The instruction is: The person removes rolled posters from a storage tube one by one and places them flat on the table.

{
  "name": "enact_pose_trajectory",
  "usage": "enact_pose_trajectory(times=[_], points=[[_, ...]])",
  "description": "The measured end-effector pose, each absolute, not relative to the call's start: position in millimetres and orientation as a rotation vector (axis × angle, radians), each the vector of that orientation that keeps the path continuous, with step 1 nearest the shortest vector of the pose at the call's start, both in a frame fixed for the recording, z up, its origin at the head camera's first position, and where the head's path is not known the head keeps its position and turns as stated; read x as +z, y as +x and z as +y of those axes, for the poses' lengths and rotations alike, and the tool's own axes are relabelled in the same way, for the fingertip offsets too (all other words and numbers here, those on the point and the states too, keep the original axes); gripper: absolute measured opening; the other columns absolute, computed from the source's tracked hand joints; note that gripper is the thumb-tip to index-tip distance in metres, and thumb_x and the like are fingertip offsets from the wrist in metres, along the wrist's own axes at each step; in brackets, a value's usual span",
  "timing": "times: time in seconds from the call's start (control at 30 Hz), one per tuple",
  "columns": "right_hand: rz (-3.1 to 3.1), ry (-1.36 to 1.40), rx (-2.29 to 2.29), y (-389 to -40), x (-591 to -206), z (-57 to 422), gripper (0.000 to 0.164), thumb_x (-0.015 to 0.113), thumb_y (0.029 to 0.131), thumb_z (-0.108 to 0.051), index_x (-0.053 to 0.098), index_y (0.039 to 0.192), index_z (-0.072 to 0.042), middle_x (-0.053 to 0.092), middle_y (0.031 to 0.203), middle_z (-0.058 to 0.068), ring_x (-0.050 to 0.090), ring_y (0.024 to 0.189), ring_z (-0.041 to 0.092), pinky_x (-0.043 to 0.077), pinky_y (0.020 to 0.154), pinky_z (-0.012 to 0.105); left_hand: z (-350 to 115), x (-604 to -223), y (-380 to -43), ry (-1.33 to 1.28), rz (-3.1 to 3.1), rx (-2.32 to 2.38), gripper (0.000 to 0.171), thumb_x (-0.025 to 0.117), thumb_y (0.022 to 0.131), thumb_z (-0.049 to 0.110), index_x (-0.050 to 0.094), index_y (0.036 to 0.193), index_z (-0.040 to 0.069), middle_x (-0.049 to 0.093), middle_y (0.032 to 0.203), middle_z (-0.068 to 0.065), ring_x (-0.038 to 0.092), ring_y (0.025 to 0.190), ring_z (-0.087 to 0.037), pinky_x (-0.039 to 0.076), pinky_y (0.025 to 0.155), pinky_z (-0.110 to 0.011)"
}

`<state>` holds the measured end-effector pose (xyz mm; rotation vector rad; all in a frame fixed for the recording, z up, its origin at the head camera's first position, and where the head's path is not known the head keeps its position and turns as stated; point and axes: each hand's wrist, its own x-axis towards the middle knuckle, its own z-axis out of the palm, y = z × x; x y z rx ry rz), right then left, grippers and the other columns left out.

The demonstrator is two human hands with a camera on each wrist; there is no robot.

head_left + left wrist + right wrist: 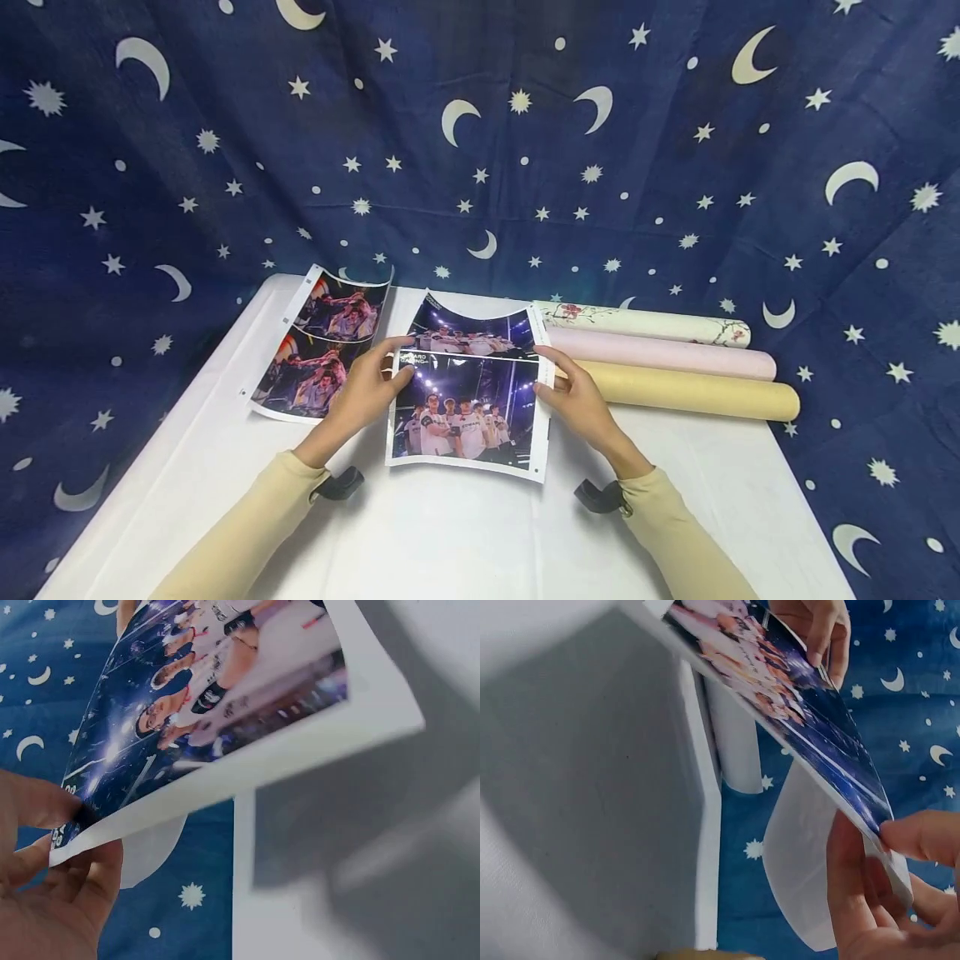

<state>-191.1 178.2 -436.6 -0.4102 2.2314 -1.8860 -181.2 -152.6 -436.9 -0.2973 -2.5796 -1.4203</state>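
A photo print sheet (465,367) with a white border is held up over the table in front of me. It carries two pictures of a group in white shirts, one above the other. My left hand (363,392) pinches its left edge, thumb (45,802) on the printed face and fingers (101,877) beneath. Opposite, my right hand (588,408) grips the right edge, its thumb (922,834) on top and the other fingers behind. The sheet bows between the hands, and its lower edge hangs above the white surface, casting a shadow in both wrist views.
A second photo print sheet (307,379) with curled edges lies at the left of the white table (450,542). Three rolls lie at the right: a floral one (660,327), a pink one (697,354) and a yellow one (705,393). Behind hangs a blue moon-and-star curtain (525,233).
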Motion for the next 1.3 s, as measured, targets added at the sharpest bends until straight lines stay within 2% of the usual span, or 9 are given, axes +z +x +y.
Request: enact_pose_trajectory(times=[0.17, 0.3, 0.47, 0.57, 0.73, 0.8, 0.93, 1.1, 1.3], points=[[2.281, -0.369, -1.882, -196, -434, 167, 0.065, 0.059, 0.09, 0.006, 0.039, 0.149, -0.012, 0.044, 0.144, 0.024, 0.065, 0.113, 0.035, 0.06, 0.079, 0.034, -157, -432, -185, -0.329, -2.553, -1.228, 0.044, 0.068, 0.088, 0.004, 0.06, 0.131, 0.006, 0.064, 0.108, -0.014, 0.055, 0.078, -0.02, 0.05, 0.067, -0.026], [2.311, -0.304, -1.876, -199, -434, 161, 0.064, 0.061, 0.09, 0.004, 0.04, 0.148, -0.013, 0.044, 0.145, 0.022, 0.061, 0.118, 0.041, 0.06, 0.08, 0.034, -161, -426, -190, -0.369, -2.578, -1.134, 0.048, 0.069, 0.087, 0.005, 0.058, 0.133, 0.006, 0.063, 0.114, -0.015, 0.053, 0.076, -0.018, 0.046, 0.067, -0.028], [2.431, -0.295, -1.83, -205, -437, 152, 0.064, 0.065, 0.088, 0.001, 0.044, 0.147, -0.013, 0.046, 0.14, 0.012, 0.065, 0.103, 0.026, 0.058, 0.072, 0.023, -165, -423, -195, -0.404, -2.636, -1.068, 0.055, 0.069, 0.087, 0.004, 0.052, 0.139, 0.004, 0.057, 0.132, -0.02, 0.055, 0.079, -0.026, 0.049, 0.077, -0.042], [2.54, -0.286, -1.778, -211, -440, 147, 0.065, 0.069, 0.086, -0.001, 0.046, 0.145, -0.016, 0.05, 0.105, 0.008, 0.048, 0.077, 0.01, 0.043, 0.059, 0.016, -167, -422, -198, -0.403, -2.668, -1.012, 0.059, 0.07, 0.086, 0.006, 0.05, 0.141, 0.003, 0.054, 0.134, -0.021, 0.056, 0.087, -0.03, 0.05, 0.083, -0.048], [2.607, -0.26, -1.756, -218, -444, 139, 0.064, 0.07, 0.084, -0.003, 0.048, 0.142, -0.018, 0.049, 0.115, 0.007, 0.037, 0.072, 0.011, 0.035, 0.057, 0.017, -170, -425, -203, -0.398, -2.707, -0.937, 0.062, 0.071, 0.085, 0.007, 0.047, 0.143, 0.002, 0.046, 0.138, -0.024, 0.055, 0.113, -0.041, 0.046, 0.098, -0.058], [2.614, -0.25, -1.738, -221, -447, 136, 0.064, 0.07, 0.084, -0.003, 0.049, 0.142, -0.018, 0.046, 0.138, 0.007, 0.045, 0.08, 0.012, 0.041, 0.062, 0.016, -172, -428, -205, -0.389, -2.725, -0.927, 0.063, 0.071, 0.086, 0.007, 0.046, 0.143, 0.001, 0.043, 0.14, -0.025, 0.053, 0.12, -0.045, 0.045, 0.101, -0.059], [2.635, -0.237, -1.663, -229, -455, 131, 0.064, 0.069, 0.086, -0.006, 0.047, 0.144, -0.018, 0.034, 0.155, 0.016, 0.053, 0.093, 0.021, 0.047, 0.069, 0.019, -175, -430, -211, -0.365, -2.765, -0.901, 0.062, 0.07, 0.087, 0.008, 0.045, 0.144, 0.002, 0.04, 0.143, -0.027, 0.051, 0.124, -0.048, 0.045, 0.101, -0.06], [2.662, -0.224, -1.588, -235, -464, 125, 0.067, 0.068, 0.086, -0.007, 0.044, 0.147, -0.017, 0.03, 0.156, 0.02, 0.057, 0.108, 0.033, 0.053, 0.089, 0.038, -177, -432, -217, -0.333, -2.806, -0.86, 0.062, 0.069, 0.088, 0.008, 0.045, 0.145, 0.003, 0.039, 0.143, -0.027, 0.054, 0.12, -0.048, 0.049, 0.096, -0.059], [2.699, -0.234, -1.497, -238, -469, 119, 0.07, 0.069, 0.085, -0.01, 0.041, 0.149, -0.014, 0.038, 0.151, 0.019, 0.045, 0.129, 0.041, 0.037, 0.11, 0.056, -176, -435, -223, -0.304, -2.847, -0.806, 0.062, 0.069, 0.088, 0.007, 0.045, 0.145, 0.002, 0.038, 0.145, -0.028, 0.053, 0.121, -0.047, 0.049, 0.095, -0.059]])
